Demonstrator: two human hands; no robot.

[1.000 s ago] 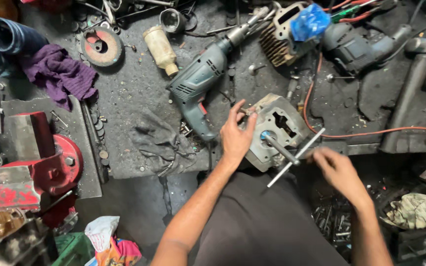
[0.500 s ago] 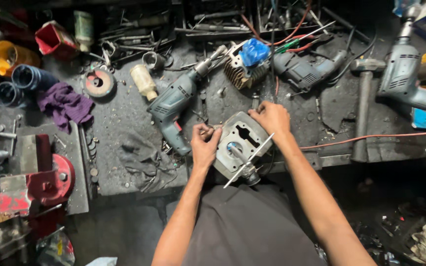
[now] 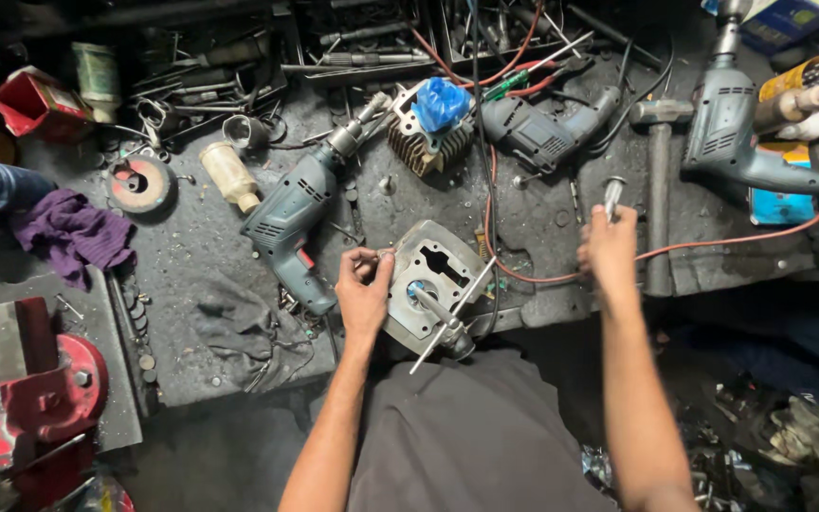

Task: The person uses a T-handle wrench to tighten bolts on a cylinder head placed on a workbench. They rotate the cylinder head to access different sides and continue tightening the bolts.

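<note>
A grey metal engine cylinder block (image 3: 436, 275) lies at the bench's front edge, with a T-shaped tool (image 3: 447, 318) standing in it. My left hand (image 3: 364, 289) rests against the block's left side, fingers pinched on something small that I cannot make out. My right hand (image 3: 609, 248) is out to the right of the block, closed around a short metal rod or socket tool (image 3: 611, 196) that sticks up from the fist, beside a hammer (image 3: 658, 180).
Three grey-blue electric drills (image 3: 296, 223) (image 3: 537, 133) (image 3: 741, 142) lie on the dark bench. A finned cylinder head with a blue cloth (image 3: 433, 118) sits behind the block. An orange cable (image 3: 713, 242) crosses the right side. A red vise (image 3: 21, 389) stands at left, a purple rag (image 3: 73, 237) near it.
My right hand left the cylinder block, moved right and closed on the metal rod. The left hand stays at the block's left side. The view shifted.
</note>
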